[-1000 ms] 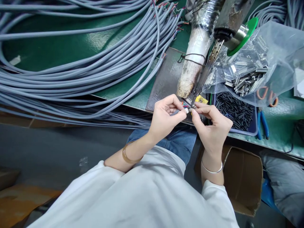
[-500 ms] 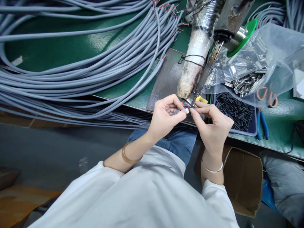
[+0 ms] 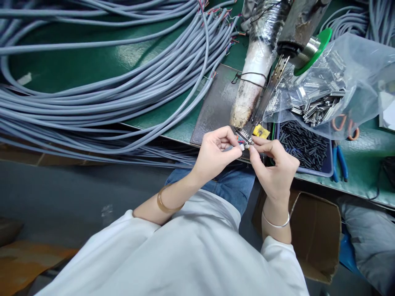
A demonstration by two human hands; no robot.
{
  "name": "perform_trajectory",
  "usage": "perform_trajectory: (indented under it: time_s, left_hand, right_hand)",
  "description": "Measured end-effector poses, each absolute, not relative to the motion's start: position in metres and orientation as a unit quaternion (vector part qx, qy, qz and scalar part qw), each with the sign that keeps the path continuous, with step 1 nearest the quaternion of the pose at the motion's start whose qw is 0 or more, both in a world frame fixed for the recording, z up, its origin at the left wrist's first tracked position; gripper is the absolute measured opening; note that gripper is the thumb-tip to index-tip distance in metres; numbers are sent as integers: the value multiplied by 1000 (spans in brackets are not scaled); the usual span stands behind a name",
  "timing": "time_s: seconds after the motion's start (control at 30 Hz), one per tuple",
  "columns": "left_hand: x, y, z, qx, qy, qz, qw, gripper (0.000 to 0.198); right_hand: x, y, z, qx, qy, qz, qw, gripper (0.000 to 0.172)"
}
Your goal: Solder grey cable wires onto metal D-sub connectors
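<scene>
My left hand [image 3: 219,149] is closed in a pinch on a grey cable [image 3: 228,148] with thin coloured wires fanning from its end. Those wires [image 3: 240,140] lead to a small metal multi-pin connector [image 3: 245,136]. At the connector's right end, the thumb and forefinger of my right hand [image 3: 271,160] come together; what is between them is too small to make out. Just above slants a soldering iron [image 3: 269,95], its tip end close to the connector. Left of the iron is a stained, white-wrapped tube [image 3: 247,92]. A yellow pad [image 3: 261,131] sits beside my right fingertips.
A bundle of grey cables [image 3: 129,92] spreads over the green table [image 3: 83,61] at left. At right are a solder spool [image 3: 314,53], a plastic bag of metal connectors [image 3: 321,105], a bin of black tubes [image 3: 304,144] and blue-handled pliers [image 3: 339,162]. A cardboard box [image 3: 314,234] stands below.
Both hands have come slightly down from the iron's tip. The connector and the yellow pad show more fully. My left hand keeps its hold on the cable.
</scene>
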State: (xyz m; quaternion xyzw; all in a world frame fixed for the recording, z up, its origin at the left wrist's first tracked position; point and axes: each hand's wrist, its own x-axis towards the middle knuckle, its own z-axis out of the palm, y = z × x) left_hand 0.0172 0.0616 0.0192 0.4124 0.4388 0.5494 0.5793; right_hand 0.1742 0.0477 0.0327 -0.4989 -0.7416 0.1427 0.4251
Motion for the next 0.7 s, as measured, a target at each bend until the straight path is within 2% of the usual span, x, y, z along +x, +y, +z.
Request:
perform_trajectory:
  time_s: [0.33,0.5,0.6,0.7]
  left_hand:
    - [15,45,12,473,427,504,583,17]
    - [3,24,-4,636,376,330,587,7]
    - [-10,9,-21,759,364,199,502,11]
    - [-28,2,-31,801,379,148,440,15]
  right_hand:
    - [178,30,36,-525,-723,161,420,7]
    - [187,16,49,-588,-617,165,497,11]
    - [186,12,57,-599,-600,171,502,23]
    - [177,15,61,-589,-615,172,495,30]
